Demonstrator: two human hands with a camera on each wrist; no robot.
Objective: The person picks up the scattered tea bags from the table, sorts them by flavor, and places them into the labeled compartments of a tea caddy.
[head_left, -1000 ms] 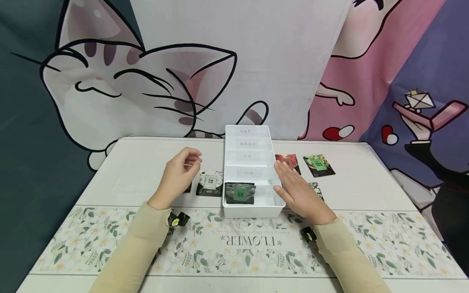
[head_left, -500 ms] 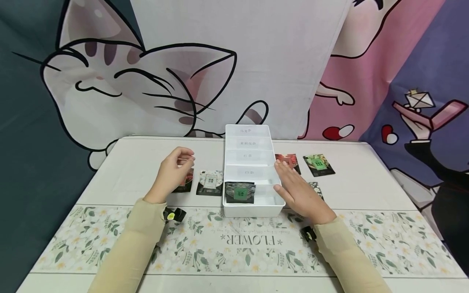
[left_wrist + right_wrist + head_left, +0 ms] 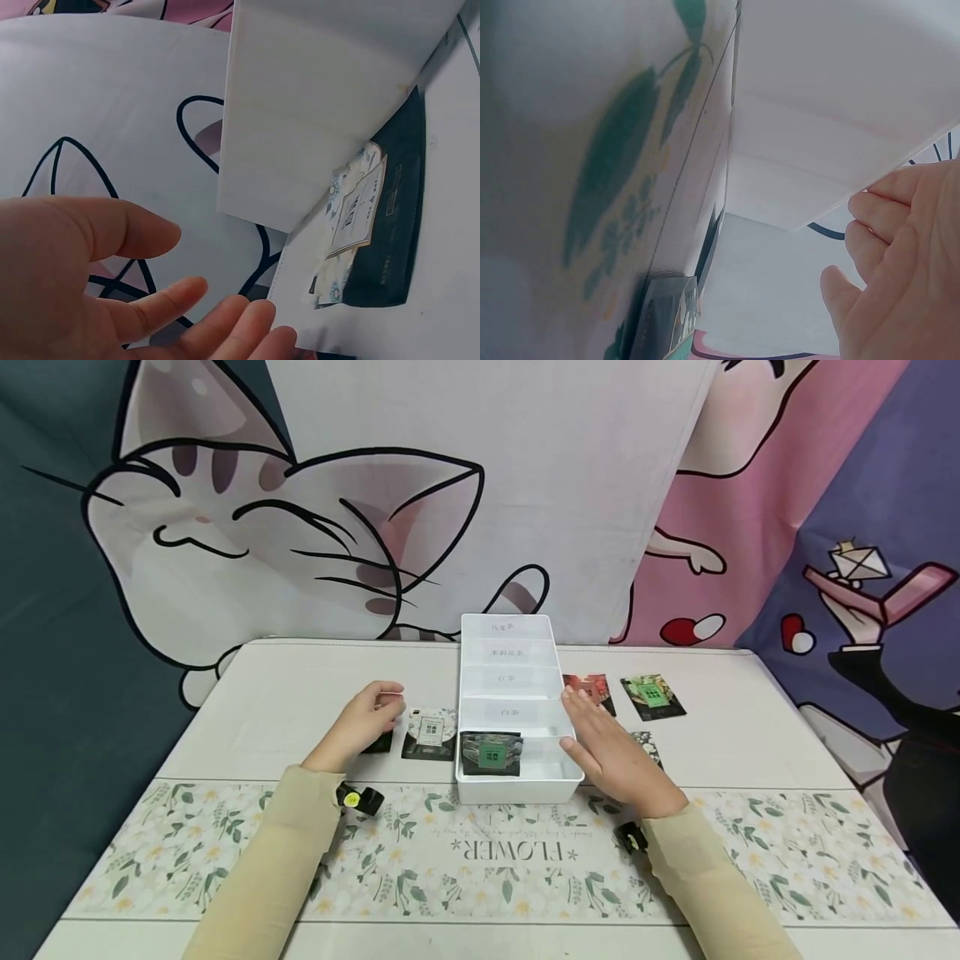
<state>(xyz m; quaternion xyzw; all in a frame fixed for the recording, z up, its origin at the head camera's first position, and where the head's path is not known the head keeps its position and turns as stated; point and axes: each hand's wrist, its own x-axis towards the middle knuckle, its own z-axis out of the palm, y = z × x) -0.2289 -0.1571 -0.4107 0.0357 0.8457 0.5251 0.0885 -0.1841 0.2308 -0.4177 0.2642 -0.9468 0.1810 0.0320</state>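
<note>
My left hand (image 3: pixel 356 727) hovers over a dark tea sachet (image 3: pixel 381 744), covering most of it. In the left wrist view its fingers are loosely bent, with thumb and fingertips apart and nothing between them. A white-and-black sachet (image 3: pixel 430 735) lies between that hand and a long white divided box (image 3: pixel 517 793). Along the box's right rim, my right hand (image 3: pixel 618 758) rests with extended fingers; the right wrist view shows the fingertips at the rim. One sachet with a green label (image 3: pixel 491 756) lies in the nearest compartment, on its left side.
Right of the box lie a red sachet (image 3: pixel 594 687), a green one (image 3: pixel 652 696) and a black-and-white one (image 3: pixel 647 745), partly behind my right hand. Paper labels mark the box's other compartments. A floral strip (image 3: pixel 517 885) crosses the table's front; a cartoon cloth hangs behind.
My left hand shifted left, uncovering a red-and-dark sachet, then came down nearer to me over it, hiding most of it again. My right hand has stayed at the box.
</note>
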